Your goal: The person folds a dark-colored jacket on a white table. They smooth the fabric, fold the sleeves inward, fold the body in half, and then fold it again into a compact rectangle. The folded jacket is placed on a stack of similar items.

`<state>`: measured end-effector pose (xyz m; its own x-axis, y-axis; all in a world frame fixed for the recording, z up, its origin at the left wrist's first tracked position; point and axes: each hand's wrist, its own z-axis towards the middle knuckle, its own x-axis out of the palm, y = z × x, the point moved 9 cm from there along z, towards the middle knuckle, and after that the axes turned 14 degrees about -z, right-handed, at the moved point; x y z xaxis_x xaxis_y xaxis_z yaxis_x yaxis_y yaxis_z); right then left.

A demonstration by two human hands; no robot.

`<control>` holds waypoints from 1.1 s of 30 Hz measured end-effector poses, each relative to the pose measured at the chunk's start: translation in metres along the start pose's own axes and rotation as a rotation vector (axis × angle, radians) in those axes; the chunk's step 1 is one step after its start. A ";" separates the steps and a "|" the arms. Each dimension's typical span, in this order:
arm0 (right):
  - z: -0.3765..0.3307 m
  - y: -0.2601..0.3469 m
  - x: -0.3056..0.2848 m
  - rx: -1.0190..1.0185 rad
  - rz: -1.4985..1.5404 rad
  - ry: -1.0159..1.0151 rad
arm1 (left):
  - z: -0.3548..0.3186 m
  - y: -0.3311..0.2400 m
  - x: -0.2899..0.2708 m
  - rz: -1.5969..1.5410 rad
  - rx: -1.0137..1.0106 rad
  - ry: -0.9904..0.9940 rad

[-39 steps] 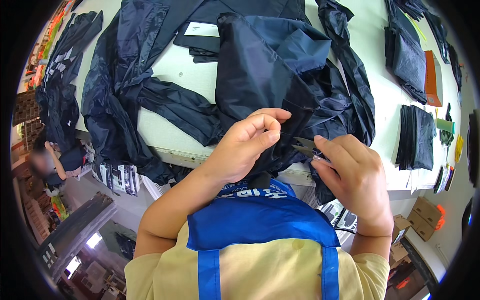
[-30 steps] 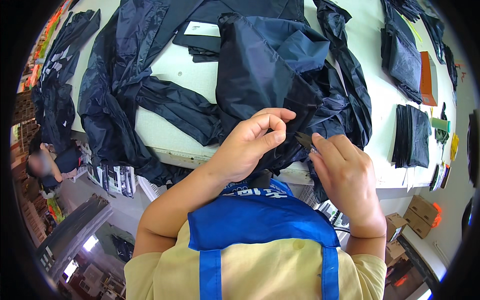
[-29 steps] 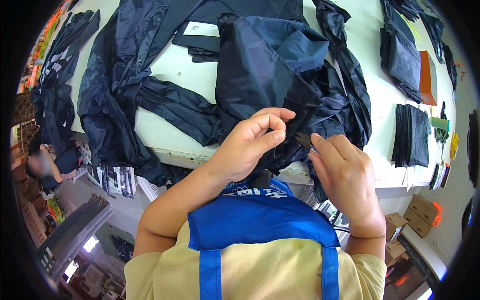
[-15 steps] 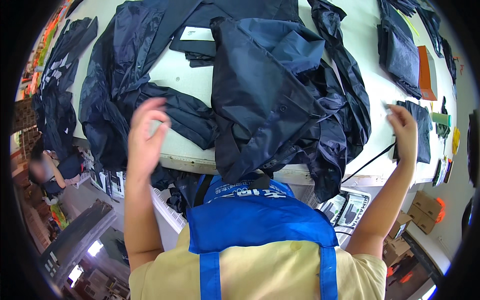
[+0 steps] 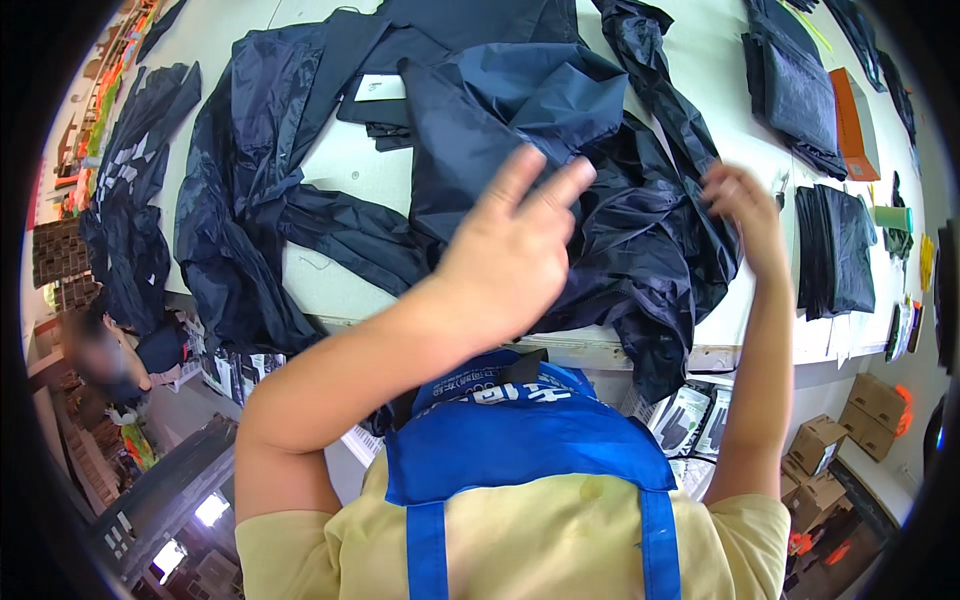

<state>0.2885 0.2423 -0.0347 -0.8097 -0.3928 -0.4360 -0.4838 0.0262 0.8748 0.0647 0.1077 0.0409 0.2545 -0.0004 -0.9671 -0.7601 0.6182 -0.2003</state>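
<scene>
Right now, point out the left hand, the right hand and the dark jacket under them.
left hand (image 5: 510, 255), head view, back of the hand.
right hand (image 5: 742, 205), head view, back of the hand near the knuckles.
dark jacket (image 5: 620, 230), head view, crumpled fabric between the hands.

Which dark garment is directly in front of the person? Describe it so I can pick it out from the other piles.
Start at the long white work table and go to its near edge, at the middle. The crumpled navy blue nylon garment lies heaped there, under the raised left hand, one fold spilling over the edge. Unlike the neatly folded dark stacks at the right, it is loose and rumpled.
</scene>
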 end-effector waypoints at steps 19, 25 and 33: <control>-0.052 0.235 0.207 -0.290 0.353 0.048 | -0.040 0.074 -0.195 -0.197 -0.284 -0.549; -0.076 0.182 0.182 -0.163 0.179 0.031 | -0.033 0.092 -0.240 -0.106 -0.283 -0.691; -0.144 -0.036 0.101 0.378 0.015 -0.206 | -0.076 0.189 -0.354 -0.398 -0.457 -1.042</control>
<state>0.2718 0.0693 -0.0794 -0.8485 -0.1988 -0.4905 -0.5281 0.3806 0.7592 -0.2148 0.1650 0.3333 0.7196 0.6371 -0.2760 -0.6066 0.3834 -0.6964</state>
